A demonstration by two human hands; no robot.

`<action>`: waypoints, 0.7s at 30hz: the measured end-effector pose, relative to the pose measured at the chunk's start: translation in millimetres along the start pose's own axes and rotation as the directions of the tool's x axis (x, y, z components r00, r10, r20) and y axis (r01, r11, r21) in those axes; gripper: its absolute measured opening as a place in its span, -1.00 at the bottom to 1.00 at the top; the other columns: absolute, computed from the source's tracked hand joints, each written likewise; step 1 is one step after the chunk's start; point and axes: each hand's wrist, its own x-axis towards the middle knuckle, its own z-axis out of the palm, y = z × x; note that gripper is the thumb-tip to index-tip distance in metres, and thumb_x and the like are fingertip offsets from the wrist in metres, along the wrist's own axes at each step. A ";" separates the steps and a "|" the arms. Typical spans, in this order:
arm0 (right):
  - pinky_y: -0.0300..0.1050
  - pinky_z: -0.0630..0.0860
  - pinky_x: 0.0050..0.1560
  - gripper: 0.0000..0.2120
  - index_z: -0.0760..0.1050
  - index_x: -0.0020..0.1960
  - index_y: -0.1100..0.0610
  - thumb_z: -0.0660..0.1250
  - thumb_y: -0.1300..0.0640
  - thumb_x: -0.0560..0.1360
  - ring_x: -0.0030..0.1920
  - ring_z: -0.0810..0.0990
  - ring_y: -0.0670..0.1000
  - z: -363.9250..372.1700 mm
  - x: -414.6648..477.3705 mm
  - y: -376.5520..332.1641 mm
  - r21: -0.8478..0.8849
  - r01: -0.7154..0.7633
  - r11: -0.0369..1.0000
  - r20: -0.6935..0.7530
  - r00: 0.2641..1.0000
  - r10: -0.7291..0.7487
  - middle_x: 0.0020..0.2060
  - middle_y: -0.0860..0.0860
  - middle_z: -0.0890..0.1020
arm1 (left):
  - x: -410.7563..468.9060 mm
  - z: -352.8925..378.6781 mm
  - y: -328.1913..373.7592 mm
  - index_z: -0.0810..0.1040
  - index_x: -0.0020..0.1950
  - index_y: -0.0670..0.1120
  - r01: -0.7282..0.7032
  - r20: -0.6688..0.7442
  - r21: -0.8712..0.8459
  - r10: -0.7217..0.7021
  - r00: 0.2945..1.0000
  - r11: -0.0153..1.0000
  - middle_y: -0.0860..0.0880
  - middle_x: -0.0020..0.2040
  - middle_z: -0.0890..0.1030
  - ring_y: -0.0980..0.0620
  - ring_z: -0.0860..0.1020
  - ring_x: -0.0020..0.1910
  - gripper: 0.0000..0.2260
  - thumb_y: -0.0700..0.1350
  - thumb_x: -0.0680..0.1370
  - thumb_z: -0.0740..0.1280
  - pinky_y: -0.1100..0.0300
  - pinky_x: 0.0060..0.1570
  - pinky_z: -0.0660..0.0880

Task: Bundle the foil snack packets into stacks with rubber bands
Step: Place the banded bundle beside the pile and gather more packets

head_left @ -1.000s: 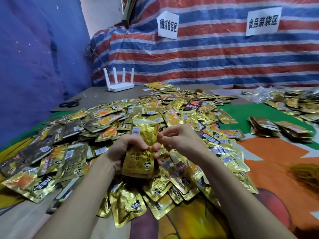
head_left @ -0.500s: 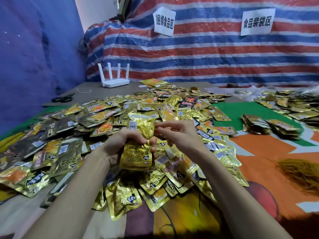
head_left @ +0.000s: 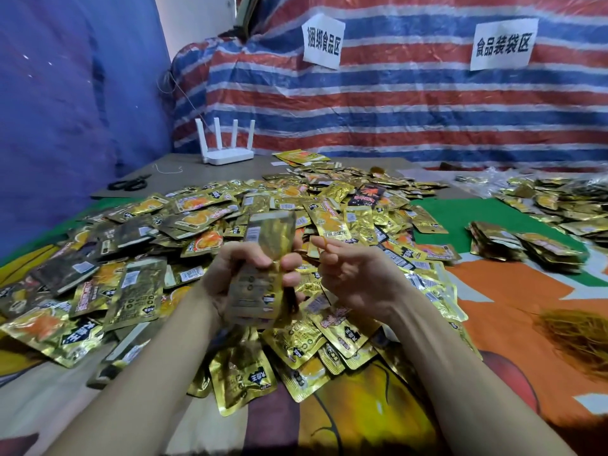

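My left hand (head_left: 230, 278) grips an upright stack of gold foil packets (head_left: 263, 258), blurred by motion, above a wide heap of loose packets (head_left: 184, 232) on the table. My right hand (head_left: 355, 274) sits just right of the stack, fingers curled. A thin orange rubber band (head_left: 324, 243) is looped round its raised fingertips. The right hand does not touch the stack.
Banded packet stacks (head_left: 519, 245) lie at the right on the green cloth, with more packets (head_left: 566, 205) beyond. A clump of rubber bands (head_left: 579, 334) lies at the right edge. A white router (head_left: 227, 149) and black scissors (head_left: 130, 183) sit at the back left.
My right hand has drawn away from the stack's top to the right, with a rubber band now on its fingertips. The left hand has shifted the stack, which blurs.
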 end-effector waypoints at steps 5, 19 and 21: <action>-0.28 0.20 -0.37 -0.70 0.71 0.07 0.19 0.24 0.29 0.49 -0.38 0.25 -0.10 2.3 -4.3 -1.1 0.117 0.032 0.993 0.054 0.998 -0.038 -0.38 -0.03 0.44 | -0.2 -1.1 4.1 0.55 0.28 -0.26 0.004 -0.079 0.118 0.005 0.997 0.993 -0.13 -0.06 0.58 -0.10 0.59 -0.05 -0.62 -0.30 0.46 0.28 -0.13 0.15 0.53; -0.40 0.19 -0.55 -0.41 0.72 0.11 -0.05 0.73 -0.07 0.10 -0.62 0.28 -0.22 14.7 -17.4 -1.9 -0.127 -0.015 0.992 0.066 0.998 0.024 -0.42 -0.13 0.59 | 1.9 0.2 -5.6 0.52 0.26 -0.28 0.097 -0.105 0.123 -0.084 0.991 0.988 -0.14 -0.04 0.59 -0.10 0.59 -0.02 -0.65 -0.29 0.48 0.25 -0.09 0.21 0.48; -0.39 0.17 -0.56 -0.35 0.73 0.10 -0.01 0.75 -0.09 0.04 -0.62 0.28 -0.21 13.8 -17.4 -1.8 -0.098 -0.013 0.995 0.056 0.998 0.019 -0.43 -0.13 0.57 | 4.7 1.6 -10.6 0.50 0.29 -0.30 0.048 -0.093 0.077 -0.041 0.995 0.996 -0.14 -0.06 0.57 -0.08 0.60 -0.06 -0.63 -0.31 0.48 0.25 -0.09 0.19 0.51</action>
